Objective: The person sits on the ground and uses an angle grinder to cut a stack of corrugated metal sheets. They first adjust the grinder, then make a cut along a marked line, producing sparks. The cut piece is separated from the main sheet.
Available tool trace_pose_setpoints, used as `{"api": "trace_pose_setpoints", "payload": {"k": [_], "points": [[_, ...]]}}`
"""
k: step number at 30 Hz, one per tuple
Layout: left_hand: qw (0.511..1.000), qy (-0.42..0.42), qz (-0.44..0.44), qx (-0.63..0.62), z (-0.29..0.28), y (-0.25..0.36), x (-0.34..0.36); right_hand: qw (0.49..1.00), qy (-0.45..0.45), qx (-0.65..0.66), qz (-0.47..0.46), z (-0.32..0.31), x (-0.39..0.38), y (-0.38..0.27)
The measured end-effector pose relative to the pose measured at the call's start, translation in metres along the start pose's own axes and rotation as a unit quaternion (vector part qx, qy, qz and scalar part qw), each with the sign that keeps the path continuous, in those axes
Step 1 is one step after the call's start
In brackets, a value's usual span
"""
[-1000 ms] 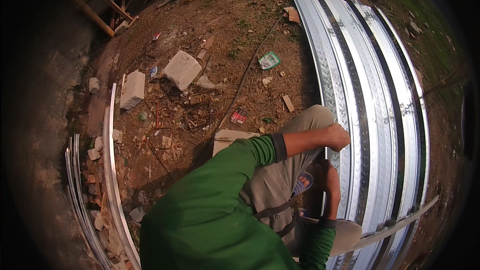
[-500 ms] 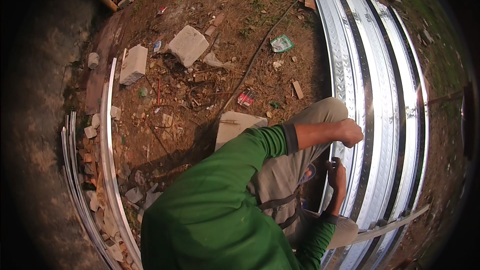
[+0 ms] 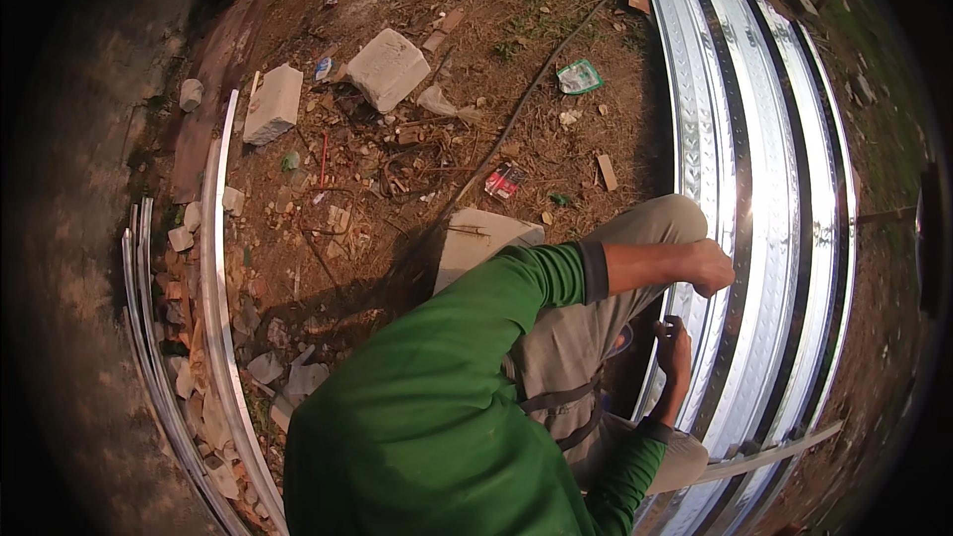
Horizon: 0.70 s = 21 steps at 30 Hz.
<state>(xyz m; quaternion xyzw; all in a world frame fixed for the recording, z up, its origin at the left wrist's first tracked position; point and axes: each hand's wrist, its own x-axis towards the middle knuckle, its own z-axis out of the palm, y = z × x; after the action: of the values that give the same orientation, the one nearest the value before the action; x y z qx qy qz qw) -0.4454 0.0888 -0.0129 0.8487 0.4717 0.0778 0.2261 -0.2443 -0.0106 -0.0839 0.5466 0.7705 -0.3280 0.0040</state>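
My left hand (image 3: 711, 266) is closed in a fist over the near strip of a shiny corrugated metal sheet (image 3: 766, 169), beside my bent knee. Its fingers curl downward, and whatever they grip is hidden. Closer to the bottom of the view, my right hand (image 3: 675, 345) is at the sheet's left edge with its fingers bent. A small dark shape shows at its fingertips, too small to name. Both arms wear green sleeves with dark cuffs.
A metal bar (image 3: 769, 459) crosses the sheets' lower end. Pale blocks (image 3: 389, 69), a green-and-white packet (image 3: 579, 77) and a red packet (image 3: 504, 180) lie on littered soil. A dark hose (image 3: 516, 117) runs across it. Long metal channels (image 3: 215, 268) line the left wall.
The view has shifted slightly, so the ground and sheets appear farther right. My left fist has turned a little over the metal; my right hand stays at the edge with its fingers bent.
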Motion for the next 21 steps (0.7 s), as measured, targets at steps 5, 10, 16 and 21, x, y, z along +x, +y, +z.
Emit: {"api": "trace_pose_setpoints", "payload": {"k": [5, 10, 16, 21], "points": [[1.000, 0.009, -0.008, -0.007, 0.0014, 0.0001, 0.0011, 1.000, -0.014, 0.012, 0.002, -0.0003, 0.0001, 0.0017], [1.000, 0.003, -0.002, -0.005, -0.0005, -0.0006, 0.0007, 1.000, -0.021, 0.019, 0.007, 0.0007, 0.0013, 0.0047], [1.000, 0.027, -0.009, -0.002, 0.0056, -0.0010, 0.0036, 0.999, -0.021, 0.016, 0.021, 0.0017, 0.0020, 0.0052], [1.000, 0.019, 0.001, -0.010, 0.0085, -0.0030, 0.0044, 0.999, -0.034, 0.009, 0.016, 0.0006, 0.0003, 0.0026]]}}
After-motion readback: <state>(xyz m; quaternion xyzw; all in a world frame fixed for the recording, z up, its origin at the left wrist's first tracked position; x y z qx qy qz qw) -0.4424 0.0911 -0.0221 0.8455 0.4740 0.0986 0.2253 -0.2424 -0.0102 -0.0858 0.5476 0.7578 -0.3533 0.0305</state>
